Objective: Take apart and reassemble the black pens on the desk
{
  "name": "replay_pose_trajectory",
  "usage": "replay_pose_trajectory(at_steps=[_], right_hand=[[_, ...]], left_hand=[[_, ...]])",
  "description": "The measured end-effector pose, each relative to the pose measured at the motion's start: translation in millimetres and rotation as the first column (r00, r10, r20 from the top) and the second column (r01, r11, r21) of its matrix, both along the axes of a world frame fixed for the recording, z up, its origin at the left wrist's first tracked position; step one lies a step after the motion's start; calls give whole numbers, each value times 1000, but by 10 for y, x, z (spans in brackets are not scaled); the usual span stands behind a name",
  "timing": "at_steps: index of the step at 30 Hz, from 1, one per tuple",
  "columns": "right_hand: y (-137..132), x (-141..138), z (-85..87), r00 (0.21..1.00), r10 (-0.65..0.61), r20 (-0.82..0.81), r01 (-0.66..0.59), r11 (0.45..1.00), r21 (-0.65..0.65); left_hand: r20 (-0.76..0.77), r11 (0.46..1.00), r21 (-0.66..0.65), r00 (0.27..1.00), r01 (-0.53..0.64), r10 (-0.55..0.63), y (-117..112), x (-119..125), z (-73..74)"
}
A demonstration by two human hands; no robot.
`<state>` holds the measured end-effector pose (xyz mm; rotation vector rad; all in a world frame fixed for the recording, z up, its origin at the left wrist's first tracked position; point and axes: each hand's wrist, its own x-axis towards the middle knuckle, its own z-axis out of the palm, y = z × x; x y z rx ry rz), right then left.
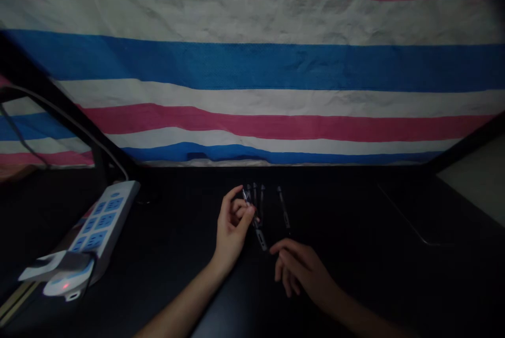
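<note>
Black tabletop point(177, 227) beneath, left hand point(232, 225) holds pen point(261, 240) slanting forward-left.

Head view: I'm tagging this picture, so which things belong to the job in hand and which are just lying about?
Belonging to the job, it seems:
held pen, in the left hand
group of pens, just beyond that hand
lone pen, beyond the right hand

Just lying about:
power strip, off to the left
striped sheet, at the back

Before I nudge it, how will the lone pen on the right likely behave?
The lone pen looks slim and straight, so probably stiff and light. It lies flat on the dark, smooth-looking table, so a sideways push might roll it.
</note>
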<state>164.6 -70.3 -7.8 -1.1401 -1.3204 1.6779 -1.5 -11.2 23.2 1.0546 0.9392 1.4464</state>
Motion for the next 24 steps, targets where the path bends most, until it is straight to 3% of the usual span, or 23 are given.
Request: replay_pose_trajectory(at_steps=[10, 24], right_hand=[[5, 4, 32, 1000, -1, 4, 1, 1000, -9], [11, 8, -8, 1000, 14, 1, -14, 1000, -13]], left_hand=[[34, 997, -28, 997, 76, -75, 81, -71, -35], [34, 995, -37, 995, 93, -91, 118, -114, -8]])
